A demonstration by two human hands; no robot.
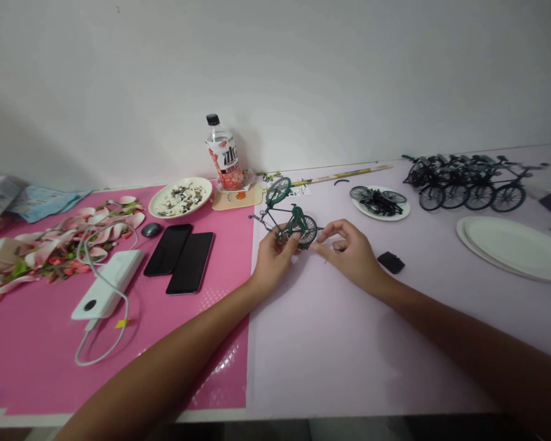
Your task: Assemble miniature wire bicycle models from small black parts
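Note:
A dark green model bicycle [288, 217] is held above the table, tilted, with one wheel up at the far left and the other close to my fingers. My left hand [275, 254] is closed on its lower part, the thumb lying over the frame beside the near wheel. Just to the right, my right hand [346, 248] has its thumb and forefinger curled at the edge of that wheel. Whatever small part it may pinch is too tiny to make out. A small black piece [391, 262] lies beside my right wrist.
Several model bicycles [472, 180] stand at the back right, near stacked white plates [523, 248]. Black parts fill a small plate [381, 215]. Leftward are a bottle [224, 156], a plate of bits [158, 211], two phones [190, 263], a white power strip [110, 285] and artificial petals [50, 245].

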